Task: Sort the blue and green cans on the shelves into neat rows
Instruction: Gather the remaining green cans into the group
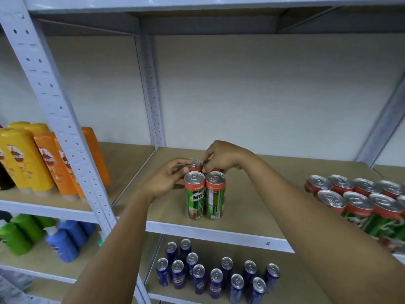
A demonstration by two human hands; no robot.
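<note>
Blue cans [215, 279] sit loosely scattered on the lower shelf [219, 300], nearest the camera. Up on the middle shelf [252, 216] two green cans [205, 195] stand touching side by side at the front, two more right behind them. Left hand [168, 179] curls around the back left can [193, 165], right hand [221, 157] pinches the top of the back right one, mostly hidden. More green cans [359, 200] are bunched at the right, orange bottles [50, 159] far left

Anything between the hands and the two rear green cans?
Nothing visible. Left hand touches the rear-left can; right hand covers the rear-right one. The front green cans stand nearer, not between.
</note>
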